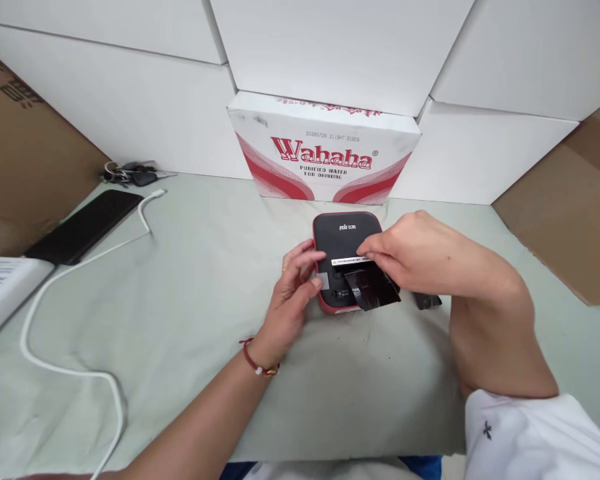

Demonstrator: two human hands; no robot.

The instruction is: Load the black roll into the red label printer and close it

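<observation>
A small black device with a red rim point(345, 240) lies on the pale green cloth point(205, 300) in the middle. My left hand point(293, 293) grips its left edge, fingers curled around the side. My right hand point(420, 257) reaches over it from the right, fingertips pinched at a white label strip on its top. A dark shiny film point(373, 288) sticks out from under that hand, over the device's near right corner. I cannot tell whether my right fingers hold the film.
A Wahaha water carton point(325, 150) stands right behind the device, against stacked white boxes. At the left lie a black phone point(85, 227), a white cable point(70, 280), keys point(130, 175) and a white power strip point(3, 287). Brown cardboard point(570, 207) leans at the right.
</observation>
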